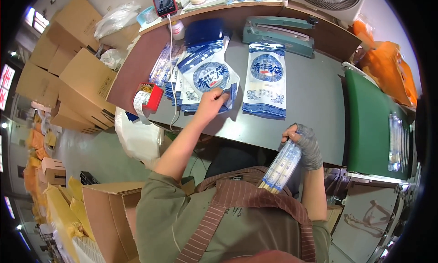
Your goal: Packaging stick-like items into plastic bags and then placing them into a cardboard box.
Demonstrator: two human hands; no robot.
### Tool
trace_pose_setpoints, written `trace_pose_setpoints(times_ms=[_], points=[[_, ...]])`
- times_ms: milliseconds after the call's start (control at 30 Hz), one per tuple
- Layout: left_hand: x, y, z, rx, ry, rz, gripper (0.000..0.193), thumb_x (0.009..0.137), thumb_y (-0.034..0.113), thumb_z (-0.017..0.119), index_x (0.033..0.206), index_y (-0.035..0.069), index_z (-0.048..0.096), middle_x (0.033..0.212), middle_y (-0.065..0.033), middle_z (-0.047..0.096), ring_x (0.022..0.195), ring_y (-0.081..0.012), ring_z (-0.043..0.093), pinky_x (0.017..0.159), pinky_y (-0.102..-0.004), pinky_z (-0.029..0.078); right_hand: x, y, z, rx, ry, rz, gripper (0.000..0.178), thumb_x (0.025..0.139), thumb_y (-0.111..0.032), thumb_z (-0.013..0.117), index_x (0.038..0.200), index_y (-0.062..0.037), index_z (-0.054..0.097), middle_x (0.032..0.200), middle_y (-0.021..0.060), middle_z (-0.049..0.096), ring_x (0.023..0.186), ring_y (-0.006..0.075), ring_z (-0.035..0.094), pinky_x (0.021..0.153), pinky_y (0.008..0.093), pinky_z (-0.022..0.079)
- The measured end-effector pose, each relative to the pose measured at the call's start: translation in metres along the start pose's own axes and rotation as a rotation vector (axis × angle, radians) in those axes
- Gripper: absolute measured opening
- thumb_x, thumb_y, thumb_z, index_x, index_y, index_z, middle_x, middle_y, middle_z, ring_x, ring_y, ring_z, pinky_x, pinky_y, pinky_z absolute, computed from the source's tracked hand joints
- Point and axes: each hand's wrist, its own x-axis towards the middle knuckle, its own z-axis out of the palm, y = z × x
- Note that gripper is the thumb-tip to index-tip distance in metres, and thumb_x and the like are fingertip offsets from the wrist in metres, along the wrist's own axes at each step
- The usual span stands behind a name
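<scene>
One stick bundle (282, 166) beyond the near edge of the bench (317, 99) is risking a fall should clasping right fingers (293, 134) slacken, left fingers (213, 96) pinching a pouch (211, 74).

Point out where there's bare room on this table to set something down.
The widest patch is grey tabletop, bordered by the lone flat pouch, the teal hinged device and the green surface. A thinner strip lies between that pouch and the tabletop's front edge. It's crowded on the left, with overlapping pouches by the left hand and a red box.
</scene>
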Motion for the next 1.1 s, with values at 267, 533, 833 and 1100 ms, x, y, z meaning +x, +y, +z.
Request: trace_pose_setpoints(times_ms=[267, 533, 833, 1100], points=[[-0.051, 0.041, 0.138, 0.492, -0.145, 0.507, 0.011, 0.072, 0.003, 0.060, 0.081, 0.004, 0.065, 0.087, -0.0152, 0.058, 0.082, -0.0351, 0.057, 0.069, -0.0453, 0.047, -0.001, 0.009, -0.001, -0.170, -0.005, -0.206, 0.014, 0.082, -0.014, 0.068, 0.089, -0.0020, 0.063, 0.085, 0.0060, 0.065, 0.079, 0.0131, 0.060, 0.075, 0.0276, 0.050], [-0.034, 0.016, 0.116, 0.099, -0.333, 0.170, 0.016, 0.080, 0.008, 0.067, 0.093, -0.001, 0.065, 0.083, -0.0145, 0.061, 0.079, -0.0305, 0.061, 0.071, -0.0359, 0.047, 0.037, 0.070, -0.002, -0.299, -0.022, -0.314, 0.012, 0.084, -0.012, 0.066, 0.093, -0.0048, 0.063, 0.090, 0.0031, 0.064, 0.084, 0.0099, 0.057, 0.076, 0.0276, 0.047], [-0.061, 0.055, 0.113, 0.305, 0.076, 0.657, 0.018, 0.077, 0.003, 0.063, 0.094, 0.001, 0.061, 0.087, -0.0120, 0.058, 0.075, -0.0283, 0.060, 0.061, -0.0345, 0.050, 0.010, 0.050, 0.023, -1.237, 0.149, -0.466, 0.040, 0.080, -0.023, 0.072, 0.111, -0.0022, 0.057, 0.097, 0.0123, 0.064, 0.085, 0.0187, 0.060, 0.075, 0.0326, 0.049], [-0.135, 0.035, 0.089, 0.286, -0.378, 0.857, 0.041, 0.073, 0.008, 0.065, 0.114, 0.001, 0.058, 0.100, -0.0129, 0.057, 0.087, -0.0286, 0.060, 0.066, -0.0356, 0.052, -0.094, 0.117, -0.027, -0.502, 0.210, 0.065, 0.052, 0.079, -0.024, 0.075, 0.117, -0.0005, 0.050, 0.095, 0.0072, 0.061, 0.085, 0.0161, 0.058, 0.073, 0.0305, 0.049]])
